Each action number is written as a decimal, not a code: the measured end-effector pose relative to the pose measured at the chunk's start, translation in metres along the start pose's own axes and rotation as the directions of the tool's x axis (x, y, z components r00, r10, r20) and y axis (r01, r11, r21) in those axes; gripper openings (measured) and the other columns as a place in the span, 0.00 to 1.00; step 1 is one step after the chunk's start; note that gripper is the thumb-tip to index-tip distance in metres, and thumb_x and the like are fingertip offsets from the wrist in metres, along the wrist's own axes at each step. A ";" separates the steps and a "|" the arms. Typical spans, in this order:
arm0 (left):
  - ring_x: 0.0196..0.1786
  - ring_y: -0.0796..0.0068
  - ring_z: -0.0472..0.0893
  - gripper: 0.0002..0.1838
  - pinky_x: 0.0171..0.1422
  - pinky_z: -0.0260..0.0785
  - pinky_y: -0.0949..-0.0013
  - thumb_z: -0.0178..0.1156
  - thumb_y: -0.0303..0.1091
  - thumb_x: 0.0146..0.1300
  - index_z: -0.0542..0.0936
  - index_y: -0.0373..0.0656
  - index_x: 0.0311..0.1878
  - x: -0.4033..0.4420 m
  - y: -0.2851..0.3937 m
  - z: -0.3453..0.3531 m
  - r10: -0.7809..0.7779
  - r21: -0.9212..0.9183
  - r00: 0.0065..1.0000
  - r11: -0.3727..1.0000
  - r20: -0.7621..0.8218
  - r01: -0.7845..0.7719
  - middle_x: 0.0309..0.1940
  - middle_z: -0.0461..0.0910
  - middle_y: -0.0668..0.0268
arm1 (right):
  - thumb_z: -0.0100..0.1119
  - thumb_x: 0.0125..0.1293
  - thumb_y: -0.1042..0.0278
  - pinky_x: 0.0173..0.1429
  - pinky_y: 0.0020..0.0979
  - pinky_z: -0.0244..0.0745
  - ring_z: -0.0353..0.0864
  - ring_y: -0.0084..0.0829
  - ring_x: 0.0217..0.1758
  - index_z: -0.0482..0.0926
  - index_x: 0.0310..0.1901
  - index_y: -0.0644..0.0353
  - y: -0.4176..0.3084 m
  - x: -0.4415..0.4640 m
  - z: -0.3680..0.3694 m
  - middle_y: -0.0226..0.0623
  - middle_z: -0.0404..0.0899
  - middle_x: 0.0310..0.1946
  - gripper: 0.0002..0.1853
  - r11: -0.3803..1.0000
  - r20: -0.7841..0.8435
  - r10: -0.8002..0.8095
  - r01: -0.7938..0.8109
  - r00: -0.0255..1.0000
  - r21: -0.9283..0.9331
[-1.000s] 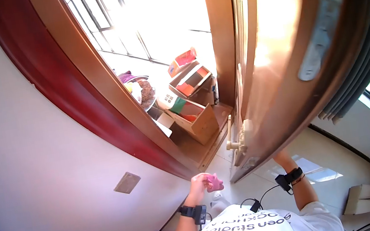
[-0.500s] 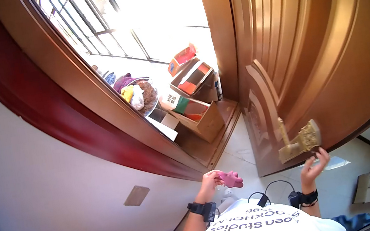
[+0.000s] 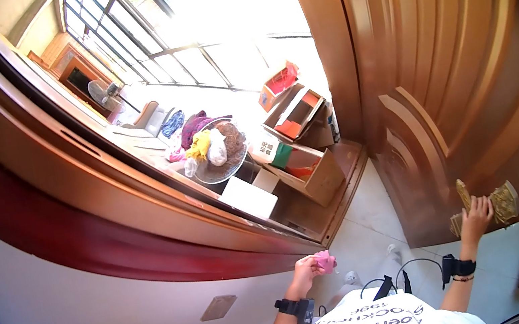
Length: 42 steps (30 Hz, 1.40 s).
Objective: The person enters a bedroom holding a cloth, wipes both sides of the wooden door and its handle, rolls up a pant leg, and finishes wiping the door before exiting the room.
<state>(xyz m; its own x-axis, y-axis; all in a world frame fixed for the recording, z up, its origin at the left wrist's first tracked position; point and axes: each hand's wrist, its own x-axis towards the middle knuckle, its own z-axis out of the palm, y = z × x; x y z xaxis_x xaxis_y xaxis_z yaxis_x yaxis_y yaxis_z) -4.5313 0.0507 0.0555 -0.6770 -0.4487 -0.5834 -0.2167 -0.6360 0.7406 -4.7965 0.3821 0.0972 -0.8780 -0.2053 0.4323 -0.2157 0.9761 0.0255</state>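
Note:
My left hand (image 3: 305, 273) pinches a small pink item (image 3: 325, 261), which looks soft, near the foot of the door frame (image 3: 264, 232). On the right, my right hand (image 3: 477, 217) has its fingers wrapped over the ornate gold door handle (image 3: 505, 202). That handle sits on a brown wooden door (image 3: 395, 73) with carved panels, which stands open. Both wrists carry black straps with small devices.
Beyond the doorway are cardboard boxes (image 3: 324, 182), a round tray (image 3: 207, 172) with yellow, white and brown things, a white box (image 3: 248, 199) and a fan (image 3: 101, 94). A wall switch plate (image 3: 219, 307) is at lower left.
The door has swung wider to the right. My right hand went from the door's edge to the handle and closed on it. More of the space outside shows; the pink item stays in my left hand.

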 end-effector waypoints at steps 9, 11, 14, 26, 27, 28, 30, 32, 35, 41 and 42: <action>0.22 0.78 0.74 0.09 0.28 0.67 0.80 0.43 0.26 0.55 0.74 0.36 0.32 0.052 -0.012 0.006 -0.049 -0.008 0.999 0.999 0.016 0.049 0.22 0.74 0.62 | 0.60 0.40 0.78 0.61 0.35 0.49 0.59 0.35 0.57 0.69 0.40 0.60 0.075 -0.003 0.051 0.40 0.67 0.46 0.21 1.000 -0.004 0.004 -0.004 1.000 -0.024; 0.22 0.78 0.74 0.09 0.28 0.66 0.80 0.43 0.26 0.55 0.74 0.36 0.32 0.064 -0.013 0.017 -0.058 -0.023 0.998 0.998 0.027 0.059 0.22 0.74 0.62 | 0.60 0.40 0.78 0.62 0.35 0.48 0.57 0.36 0.58 0.69 0.40 0.60 0.093 0.000 0.058 0.40 0.66 0.48 0.21 0.999 0.041 0.028 -0.028 0.999 -0.016; 0.22 0.79 0.73 0.09 0.27 0.66 0.81 0.42 0.27 0.56 0.74 0.36 0.31 0.088 -0.016 0.036 -0.059 0.016 0.997 0.998 0.056 0.058 0.22 0.74 0.62 | 0.60 0.40 0.78 0.63 0.35 0.47 0.55 0.35 0.59 0.68 0.41 0.61 0.119 0.011 0.068 0.41 0.64 0.50 0.21 0.998 0.087 0.061 -0.060 0.994 -0.016; 0.23 0.79 0.73 0.10 0.28 0.65 0.80 0.44 0.29 0.56 0.74 0.37 0.34 0.148 -0.009 0.202 -0.053 0.102 0.991 0.994 0.125 0.040 0.24 0.75 0.64 | 0.56 0.43 0.80 0.62 0.35 0.49 0.54 0.39 0.60 0.69 0.41 0.63 0.246 0.133 0.130 0.38 0.61 0.54 0.19 0.997 0.065 0.068 -0.065 0.996 -0.045; 0.23 0.78 0.73 0.10 0.29 0.66 0.79 0.43 0.29 0.56 0.74 0.36 0.33 0.149 -0.010 0.213 -0.058 0.108 0.991 0.993 0.122 0.045 0.24 0.75 0.63 | 0.54 0.44 0.81 0.62 0.35 0.50 0.54 0.39 0.60 0.69 0.41 0.63 0.258 0.142 0.141 0.38 0.61 0.54 0.18 0.998 -0.007 0.033 -0.033 0.999 -0.048; 0.23 0.78 0.73 0.10 0.29 0.66 0.79 0.43 0.29 0.56 0.74 0.36 0.33 0.150 -0.011 0.221 -0.065 0.114 0.991 0.992 0.118 0.051 0.24 0.75 0.63 | 0.54 0.44 0.81 0.62 0.35 0.50 0.54 0.39 0.60 0.69 0.41 0.63 0.270 0.151 0.151 0.38 0.61 0.54 0.18 0.998 -0.005 0.033 -0.033 0.999 -0.044; 0.23 0.77 0.73 0.10 0.29 0.66 0.78 0.42 0.28 0.56 0.74 0.35 0.33 0.151 -0.011 0.230 -0.060 0.105 0.991 0.993 0.123 0.047 0.23 0.74 0.62 | 0.50 0.47 0.83 0.60 0.36 0.52 0.55 0.41 0.59 0.69 0.41 0.65 0.277 0.170 0.155 0.37 0.62 0.53 0.16 0.996 -0.176 -0.083 0.087 0.981 0.014; 0.23 0.76 0.73 0.10 0.29 0.66 0.78 0.42 0.27 0.56 0.74 0.35 0.32 0.149 -0.012 0.235 -0.056 0.094 0.990 0.995 0.132 0.043 0.23 0.74 0.62 | 0.48 0.48 0.83 0.60 0.37 0.53 0.55 0.42 0.59 0.70 0.39 0.66 0.284 0.185 0.159 0.37 0.62 0.53 0.14 0.998 -0.138 -0.057 0.060 0.989 0.018; 0.23 0.76 0.73 0.10 0.30 0.67 0.77 0.42 0.26 0.56 0.74 0.34 0.31 0.147 -0.009 0.240 -0.062 0.078 0.990 0.996 0.130 0.052 0.23 0.75 0.61 | 0.46 0.51 0.79 0.58 0.38 0.55 0.57 0.42 0.58 0.72 0.34 0.68 0.311 0.217 0.187 0.37 0.64 0.51 0.08 0.986 -0.221 -0.082 0.111 0.972 0.121; 0.22 0.74 0.74 0.09 0.28 0.67 0.77 0.42 0.26 0.54 0.73 0.34 0.31 0.144 0.012 0.254 0.029 0.090 0.996 0.995 0.080 -0.036 0.24 0.74 0.60 | 0.46 0.52 0.79 0.59 0.37 0.54 0.57 0.41 0.57 0.74 0.31 0.69 0.314 0.260 0.189 0.35 0.64 0.50 0.07 0.989 -0.174 -0.001 0.027 0.985 0.145; 0.25 0.74 0.74 0.09 0.32 0.68 0.76 0.42 0.26 0.56 0.73 0.34 0.32 0.140 0.017 0.255 0.032 0.114 0.996 0.993 0.086 -0.042 0.26 0.74 0.60 | 0.45 0.52 0.79 0.60 0.36 0.54 0.57 0.41 0.57 0.74 0.32 0.69 0.312 0.264 0.187 0.35 0.64 0.51 0.08 0.989 -0.154 0.021 0.002 0.988 0.147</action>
<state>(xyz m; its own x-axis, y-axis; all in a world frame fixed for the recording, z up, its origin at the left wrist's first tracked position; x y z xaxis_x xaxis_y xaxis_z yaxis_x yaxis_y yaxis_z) -4.8092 0.1372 0.0710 -0.7413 -0.4137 -0.5285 -0.2671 -0.5405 0.7978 -5.1756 0.6195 0.0511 -0.8060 -0.1710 0.5667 -0.2777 0.9547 -0.1070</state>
